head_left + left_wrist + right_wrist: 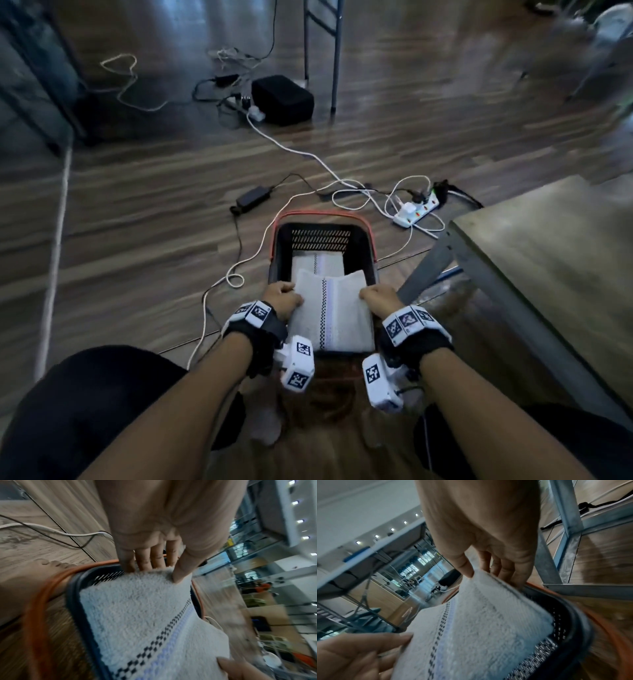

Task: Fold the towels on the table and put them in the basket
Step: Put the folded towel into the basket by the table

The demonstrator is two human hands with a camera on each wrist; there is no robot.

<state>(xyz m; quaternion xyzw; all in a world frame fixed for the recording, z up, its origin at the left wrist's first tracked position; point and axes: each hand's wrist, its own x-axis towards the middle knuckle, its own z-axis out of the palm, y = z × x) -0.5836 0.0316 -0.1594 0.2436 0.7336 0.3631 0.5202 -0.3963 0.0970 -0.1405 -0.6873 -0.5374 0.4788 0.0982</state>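
Observation:
A folded white towel [330, 310] with a dark checked stripe hangs over the near half of the black basket [323, 229], which stands on the floor and has orange handles. My left hand [282, 296] pinches the towel's left edge, thumb on top and fingers under it [150, 563]. My right hand [380, 298] pinches its right edge the same way [488, 569]. Another folded white towel [317, 263] lies at the bottom of the basket, at its far end. The wrist views show the held towel [137, 615] [479, 622] just above the basket rim [75, 582] [573, 615].
A grey table [548, 260] with metal legs stands close on the right of the basket. Cables, a power brick [253, 199] and a white power strip [416, 212] lie on the wooden floor behind it. A black box [282, 99] sits farther back.

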